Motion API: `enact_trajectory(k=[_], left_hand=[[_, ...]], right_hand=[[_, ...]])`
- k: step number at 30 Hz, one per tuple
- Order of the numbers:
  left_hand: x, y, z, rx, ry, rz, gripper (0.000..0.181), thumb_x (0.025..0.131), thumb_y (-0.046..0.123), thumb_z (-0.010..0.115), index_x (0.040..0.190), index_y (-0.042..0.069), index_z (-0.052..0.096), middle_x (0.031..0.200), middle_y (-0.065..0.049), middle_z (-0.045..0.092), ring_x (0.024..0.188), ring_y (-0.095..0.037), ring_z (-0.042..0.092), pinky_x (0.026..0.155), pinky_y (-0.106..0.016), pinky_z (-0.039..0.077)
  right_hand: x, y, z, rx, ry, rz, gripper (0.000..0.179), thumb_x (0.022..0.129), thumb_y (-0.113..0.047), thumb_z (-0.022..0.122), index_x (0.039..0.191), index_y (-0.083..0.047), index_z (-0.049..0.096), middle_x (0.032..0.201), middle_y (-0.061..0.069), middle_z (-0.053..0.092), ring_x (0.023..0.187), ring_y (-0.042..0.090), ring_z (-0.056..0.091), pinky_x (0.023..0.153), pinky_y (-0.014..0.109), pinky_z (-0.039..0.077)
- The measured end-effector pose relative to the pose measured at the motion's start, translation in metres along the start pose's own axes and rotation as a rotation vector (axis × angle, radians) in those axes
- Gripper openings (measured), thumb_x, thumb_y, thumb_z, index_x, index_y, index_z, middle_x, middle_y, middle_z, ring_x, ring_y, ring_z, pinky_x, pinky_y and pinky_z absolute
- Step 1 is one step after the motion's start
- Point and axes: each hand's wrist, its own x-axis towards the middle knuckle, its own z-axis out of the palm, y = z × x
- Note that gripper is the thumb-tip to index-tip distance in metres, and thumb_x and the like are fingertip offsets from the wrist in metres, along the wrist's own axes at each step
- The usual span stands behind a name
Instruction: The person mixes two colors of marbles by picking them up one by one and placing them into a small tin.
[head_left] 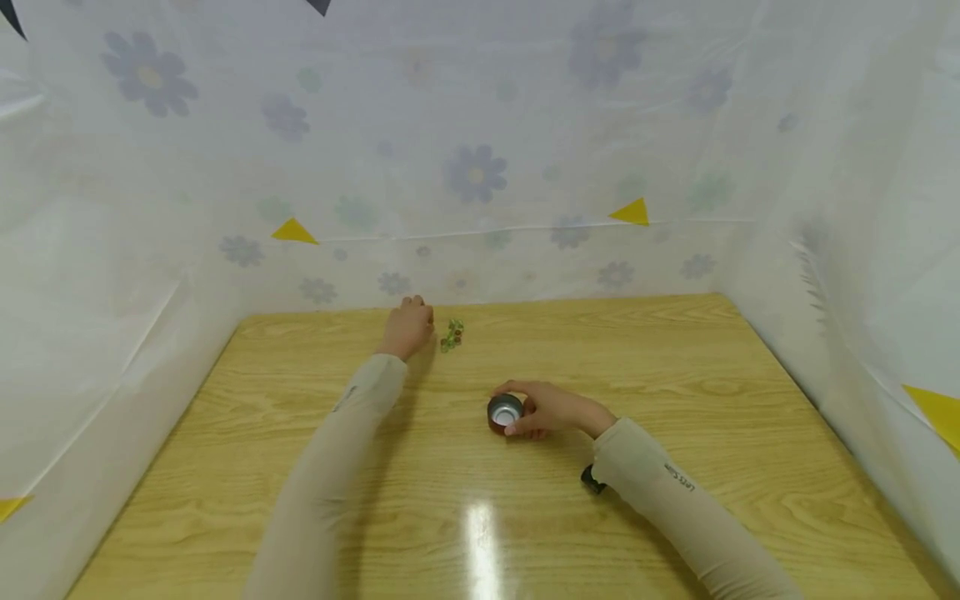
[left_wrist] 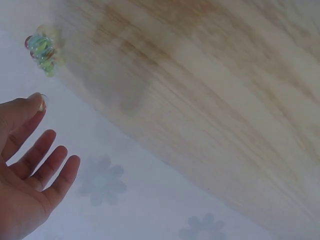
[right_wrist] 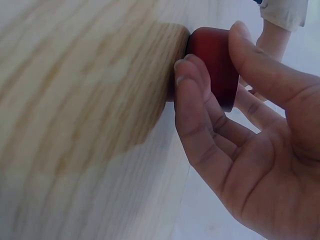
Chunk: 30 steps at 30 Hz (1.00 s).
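Observation:
My right hand grips a small red metal cup by its side, thumb and fingers around the wall. The cup stands upright on the wooden table, its silver inside facing up in the head view. Farther back and to the left, my left hand is just above the table. In the left wrist view it pinches a clear glass marble with thumb and forefinger, the other fingers loosely spread. Just right of that hand in the head view lies a small cluster of green, clear and reddish glass marbles.
The wood-grain table is bounded by white flower-printed sheeting at the back and both sides. Yellow triangles are stuck to the sheeting. A black object shows at the right cuff.

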Motion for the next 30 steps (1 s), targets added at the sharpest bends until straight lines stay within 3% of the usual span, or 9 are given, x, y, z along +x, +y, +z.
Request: enact_trajectory(k=[5,11,20,25,30], left_hand=[[-0.009,0.005,-0.013,-0.001,0.03,0.05,0.015,0.093,0.013,0.064,0.102,0.001,0.066,0.103,-0.015,0.058,0.097,-0.031,0.054,0.082,-0.044,0.049],[-0.023,0.016,-0.026,0.007,0.11,0.146,0.012,0.091,0.013,0.066,0.098,0.002,0.066,0.105,-0.014,0.059,0.098,-0.031,0.054,0.084,-0.045,0.047],[-0.046,0.04,-0.033,-0.054,0.173,0.248,0.011,0.09,0.017,0.068,0.095,0.008,0.066,0.126,-0.016,0.054,0.121,-0.034,0.047,0.102,-0.053,0.035],[-0.064,0.055,-0.029,-0.171,0.14,0.299,0.01,0.088,0.019,0.072,0.09,0.01,0.067,0.14,-0.019,0.046,0.138,-0.039,0.03,0.107,-0.06,0.026],[-0.079,0.07,-0.021,-0.251,0.071,0.389,0.009,0.087,0.021,0.073,0.086,0.015,0.066,0.144,-0.021,0.041,0.14,-0.044,0.023,0.107,-0.064,0.021]], right_hand=[[0.001,0.002,0.0,0.012,-0.005,-0.001,0.06,0.09,-0.02,0.068,0.144,-0.012,0.041,0.082,0.008,0.067,0.069,0.024,0.065,0.061,0.036,0.053],[0.002,0.002,-0.001,0.016,-0.013,0.003,0.061,0.091,-0.021,0.068,0.144,-0.013,0.041,0.081,0.008,0.067,0.069,0.024,0.065,0.061,0.036,0.054],[0.002,0.003,-0.004,0.016,-0.015,0.026,0.063,0.09,-0.023,0.069,0.145,-0.013,0.04,0.078,0.01,0.067,0.065,0.025,0.065,0.06,0.036,0.054],[0.003,0.002,-0.002,0.022,-0.018,0.03,0.062,0.09,-0.022,0.069,0.145,-0.014,0.04,0.08,0.01,0.067,0.067,0.025,0.065,0.061,0.036,0.054],[0.003,0.002,-0.003,0.026,-0.026,0.023,0.061,0.091,-0.02,0.068,0.145,-0.013,0.04,0.082,0.01,0.067,0.067,0.025,0.066,0.06,0.037,0.055]])
